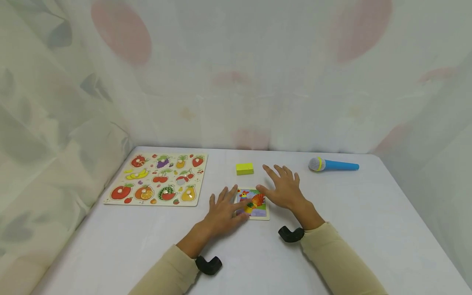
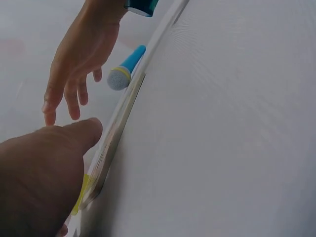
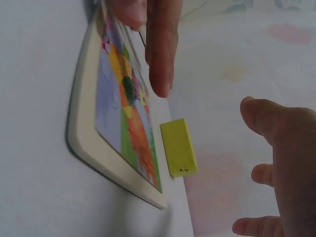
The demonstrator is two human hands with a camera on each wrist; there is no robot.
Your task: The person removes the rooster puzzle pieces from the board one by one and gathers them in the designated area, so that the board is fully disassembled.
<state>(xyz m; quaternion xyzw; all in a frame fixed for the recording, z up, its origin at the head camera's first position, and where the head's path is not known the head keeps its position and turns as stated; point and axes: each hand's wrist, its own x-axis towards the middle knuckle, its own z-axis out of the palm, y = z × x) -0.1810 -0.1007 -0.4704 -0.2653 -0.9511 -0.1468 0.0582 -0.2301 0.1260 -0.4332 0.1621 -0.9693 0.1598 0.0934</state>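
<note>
Near the table's middle, slightly toward the front edge: small picture puzzle (image 1: 255, 203) in a pale frame, lying flat, showing a rooster in orange, yellow and green. Left hand (image 1: 223, 212) resting flat on the puzzle's left side, fingers straight and spread, fingertips reaching onto the picture, gripping nothing. Right hand (image 1: 283, 188) just off the puzzle's right edge, fingers extended and fanned, thumb close to the upper right corner of the frame; contact with the frame not clear from any view. Nothing held in either hand. Behind the puzzle, toward the far edge: yellow block (image 1: 245, 168), lying alone, apart from both hands. Toward the far right corner: toy microphone (image 1: 333, 164), blue handle, grey head, lying on its side. Along the left edge: fruit peg board (image 1: 158, 178), flat, all pieces seated. White table (image 1: 387, 229); patterned sheer curtain (image 1: 236, 73) hung around the far and side edges.
</note>
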